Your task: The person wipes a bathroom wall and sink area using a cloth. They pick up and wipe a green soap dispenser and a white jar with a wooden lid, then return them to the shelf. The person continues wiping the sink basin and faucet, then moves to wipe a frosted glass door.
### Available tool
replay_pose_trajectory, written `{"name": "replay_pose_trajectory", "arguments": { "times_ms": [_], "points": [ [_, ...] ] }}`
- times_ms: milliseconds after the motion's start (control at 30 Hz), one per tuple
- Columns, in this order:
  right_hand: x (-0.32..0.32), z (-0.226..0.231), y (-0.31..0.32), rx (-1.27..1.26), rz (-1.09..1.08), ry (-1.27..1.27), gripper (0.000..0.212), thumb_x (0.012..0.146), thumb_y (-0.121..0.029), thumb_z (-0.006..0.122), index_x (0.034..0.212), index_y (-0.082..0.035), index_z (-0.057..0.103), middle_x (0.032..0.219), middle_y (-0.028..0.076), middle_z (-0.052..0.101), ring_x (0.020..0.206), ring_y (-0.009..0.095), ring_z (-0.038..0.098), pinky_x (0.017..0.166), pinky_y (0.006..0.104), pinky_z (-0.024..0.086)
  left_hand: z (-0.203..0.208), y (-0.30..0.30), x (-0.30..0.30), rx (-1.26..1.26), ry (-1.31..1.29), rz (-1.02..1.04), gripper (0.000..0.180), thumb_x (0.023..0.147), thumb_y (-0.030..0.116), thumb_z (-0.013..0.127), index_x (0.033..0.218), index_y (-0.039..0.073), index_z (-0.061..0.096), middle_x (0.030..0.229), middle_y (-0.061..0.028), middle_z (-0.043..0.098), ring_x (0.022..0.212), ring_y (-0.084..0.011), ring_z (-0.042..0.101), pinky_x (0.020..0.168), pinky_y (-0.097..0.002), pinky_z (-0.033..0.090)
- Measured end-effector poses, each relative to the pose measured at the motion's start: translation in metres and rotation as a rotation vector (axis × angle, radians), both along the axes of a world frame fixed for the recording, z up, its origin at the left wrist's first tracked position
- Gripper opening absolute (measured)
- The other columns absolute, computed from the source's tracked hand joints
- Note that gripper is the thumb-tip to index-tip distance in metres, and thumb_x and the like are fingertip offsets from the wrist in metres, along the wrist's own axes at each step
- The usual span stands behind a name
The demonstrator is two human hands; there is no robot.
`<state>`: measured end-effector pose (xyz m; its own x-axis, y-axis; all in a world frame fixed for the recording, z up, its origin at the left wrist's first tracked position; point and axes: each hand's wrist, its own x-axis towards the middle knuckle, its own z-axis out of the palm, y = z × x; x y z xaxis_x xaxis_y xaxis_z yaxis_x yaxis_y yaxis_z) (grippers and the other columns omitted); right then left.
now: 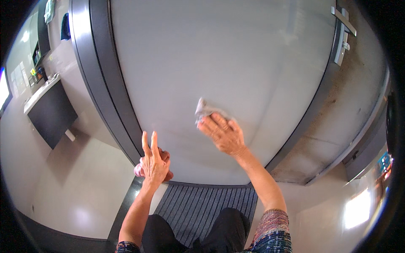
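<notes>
A pale grey cloth [203, 110] lies crumpled under the fingers of my right hand [225, 134], which presses it against the lower middle of a frosted grey door panel [219, 55]. Near the panel's lower left edge is my left hand [155, 164], with two fingers stretched upward and the others curled in. Something small and pink [138, 170] shows at the outer side of that hand; its kind is hard to make out. A dark door frame [95, 71] runs up the left side of the panel.
A lever handle [344, 25] sits at the panel's upper right edge. Below the door lies a dark ribbed mat [198, 211]. At left a dark vanity cabinet [50, 111] carries a white basin top. Beyond the right edge is a brown-stained surface [337, 122].
</notes>
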<state>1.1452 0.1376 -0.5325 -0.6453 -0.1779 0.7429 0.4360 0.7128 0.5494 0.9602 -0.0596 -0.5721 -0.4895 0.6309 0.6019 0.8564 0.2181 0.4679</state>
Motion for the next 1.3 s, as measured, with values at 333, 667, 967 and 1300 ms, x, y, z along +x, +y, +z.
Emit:
{"name": "replay_pose_trajectory", "arguments": {
  "times_ms": [333,667,967,1300],
  "points": [
    [-0.019,-0.004,-0.015,0.197,-0.103,-0.132,0.054,0.091,-0.014,0.047,0.142,-0.026,0.036,0.149,-0.007,0.032,0.137,0.012,0.03,0.1,0.0294,0.032,-0.122,-0.093,0.015,-0.3,-0.198,-0.001,0.031,0.071,0.015,0.066,0.102,0.013,0.06,0.098,-0.0079,0.057,0.093,-0.0298,0.058,0.071,-0.0442,0.047],
    [-0.053,0.11,-0.02,0.047,-0.041,0.475,0.045,0.092,-0.019,0.05,0.137,-0.02,0.046,0.142,-0.003,0.045,0.132,0.016,0.039,0.102,0.0322,0.026,-0.178,-0.106,0.032,-0.411,-0.371,-0.06,0.032,0.069,0.016,0.065,0.1,0.013,0.062,0.097,-0.0072,0.057,0.092,-0.0311,0.058,0.07,-0.0452,0.048],
    [-0.088,0.023,-0.032,0.009,0.04,0.158,0.051,0.089,-0.017,0.049,0.14,-0.024,0.041,0.147,-0.007,0.037,0.136,0.013,0.033,0.109,0.0326,0.02,-0.205,-0.114,0.03,-0.433,-0.421,-0.007,0.03,0.068,0.017,0.065,0.099,0.013,0.063,0.097,-0.0079,0.058,0.094,-0.0307,0.058,0.071,-0.0451,0.048],
    [-0.103,-0.116,-0.061,0.175,0.04,-0.484,0.05,0.09,-0.017,0.046,0.14,-0.019,0.04,0.147,-0.005,0.036,0.134,0.011,0.035,0.102,0.0294,0.032,-0.206,-0.126,0.03,-0.412,-0.5,0.029,0.034,0.068,0.017,0.066,0.101,0.013,0.062,0.097,-0.0087,0.057,0.095,-0.0311,0.058,0.075,-0.0426,0.049]
  ]
}}
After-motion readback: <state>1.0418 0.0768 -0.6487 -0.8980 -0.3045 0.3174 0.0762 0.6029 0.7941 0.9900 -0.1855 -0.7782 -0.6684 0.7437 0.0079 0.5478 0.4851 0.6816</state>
